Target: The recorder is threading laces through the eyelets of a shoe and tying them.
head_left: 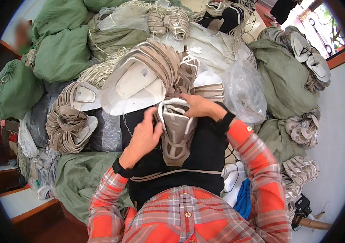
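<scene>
A taupe shoe upper (pixel 176 139) with a white-lined opening lies on the black cloth (pixel 209 148) over my lap, its toe toward me. My right hand (pixel 202 107) grips the upper's right edge, thumb over the rim near the opening and the other fingers partly hidden. Beside its left edge is my left hand (pixel 144 133), fingers apart, index fingertip close to the rim; whether it touches cannot be made out. Just beyond, a laced taupe upper (pixel 186 75) rests against a nested stack of uppers (pixel 138 81) with white linings.
More bundled uppers (pixel 69 125) lie to the left, and a short stack of uppers (pixel 209 87) sits right of centre. Green sacks (pixel 61 54), a clear plastic bag (pixel 243 91) and a grey-green sack (pixel 284 77) surround the pile. Pale cords (pixel 105 65) hang among them.
</scene>
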### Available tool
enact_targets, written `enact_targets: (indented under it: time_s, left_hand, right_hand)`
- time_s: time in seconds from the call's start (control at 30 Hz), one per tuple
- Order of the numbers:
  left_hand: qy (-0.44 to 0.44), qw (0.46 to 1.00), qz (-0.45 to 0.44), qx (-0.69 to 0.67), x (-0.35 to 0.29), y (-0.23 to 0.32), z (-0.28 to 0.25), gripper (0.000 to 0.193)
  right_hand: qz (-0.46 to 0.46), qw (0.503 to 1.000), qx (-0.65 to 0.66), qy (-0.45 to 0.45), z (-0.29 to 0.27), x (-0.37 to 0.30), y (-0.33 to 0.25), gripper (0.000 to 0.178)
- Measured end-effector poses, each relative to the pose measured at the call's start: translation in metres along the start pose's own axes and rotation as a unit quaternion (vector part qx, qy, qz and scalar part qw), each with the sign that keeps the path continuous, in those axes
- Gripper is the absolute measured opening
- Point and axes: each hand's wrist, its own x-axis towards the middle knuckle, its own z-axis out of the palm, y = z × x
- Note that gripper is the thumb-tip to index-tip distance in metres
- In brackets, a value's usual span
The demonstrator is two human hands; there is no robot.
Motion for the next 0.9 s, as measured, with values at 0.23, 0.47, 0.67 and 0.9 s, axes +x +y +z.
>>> enact_targets:
  time_s: [0.23,0.47,0.67,0.9]
  left_hand:
    - [0.042,0.989,-0.057,-0.133,0.062,-0.08,0.029,0.055]
    - [-0.045,0.922,-0.173,-0.344,0.079,-0.07,0.017,0.031]
    - [-0.178,0.895,-0.187,-0.364,0.084,-0.081,-0.021,0.037]
    - [-0.061,0.89,-0.161,-0.422,0.067,-0.1,-0.043,0.047]
  right_hand:
    - [-0.01,0.93,0.367,0.002,0.03,-0.007,0.01,0.061]
    - [0.201,0.774,0.586,0.133,0.11,-0.023,0.062,0.053]
    - [0.001,0.71,0.653,0.263,0.182,0.0,0.028,0.048]
    - [-0.03,0.76,0.549,0.346,0.145,-0.048,-0.088,0.04]
